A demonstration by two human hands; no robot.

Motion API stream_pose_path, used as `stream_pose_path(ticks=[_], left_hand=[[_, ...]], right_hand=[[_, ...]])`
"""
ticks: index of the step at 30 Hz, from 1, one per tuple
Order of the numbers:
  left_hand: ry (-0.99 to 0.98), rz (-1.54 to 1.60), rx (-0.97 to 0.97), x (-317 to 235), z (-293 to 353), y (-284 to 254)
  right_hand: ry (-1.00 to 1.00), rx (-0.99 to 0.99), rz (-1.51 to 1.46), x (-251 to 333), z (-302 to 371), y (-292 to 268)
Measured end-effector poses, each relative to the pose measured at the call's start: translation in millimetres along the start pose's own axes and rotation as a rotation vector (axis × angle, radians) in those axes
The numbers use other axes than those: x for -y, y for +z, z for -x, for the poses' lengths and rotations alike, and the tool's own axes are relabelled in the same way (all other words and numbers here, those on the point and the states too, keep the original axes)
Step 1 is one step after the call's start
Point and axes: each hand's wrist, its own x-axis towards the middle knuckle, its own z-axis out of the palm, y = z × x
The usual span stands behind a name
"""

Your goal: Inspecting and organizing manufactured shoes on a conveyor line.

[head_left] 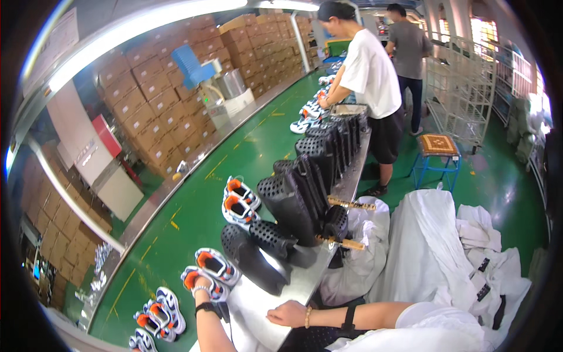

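Note:
My left hand (pixel 202 283), a beaded bracelet at its wrist, reaches into the opening of a white, black and orange sneaker (pixel 220 290); its fingers are hidden there. Touching that shoe is a matching sneaker (pixel 218 265) on the green conveyor belt (pixel 193 223). My right hand (pixel 286 314) rests on the pale metal side table (pixel 258 302), fingers curled in and nothing visible in them. Just beyond it lie black shoe forms with round holes (pixel 252 258).
More sneakers stand on the belt, one pair (pixel 240 202) farther along and others (pixel 161 314) at near left. A row of black perforated forms (pixel 328 146) lines the right edge. White sacks (pixel 428 240) and a stool (pixel 437 146) are right. A person (pixel 369 76) handles sneakers ahead.

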Motion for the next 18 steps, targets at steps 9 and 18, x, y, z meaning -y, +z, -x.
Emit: stream_pose_path(ticks=[9, 18], left_hand=[[0.374, 0.312, 0.136, 42, 29, 0], [0.246, 0.258, 0.139, 57, 50, 4]], right_hand=[[-0.022, -0.085, 0.024, 1, 1, 6], [-0.289, 0.103, -0.036, 59, -44, -154]])
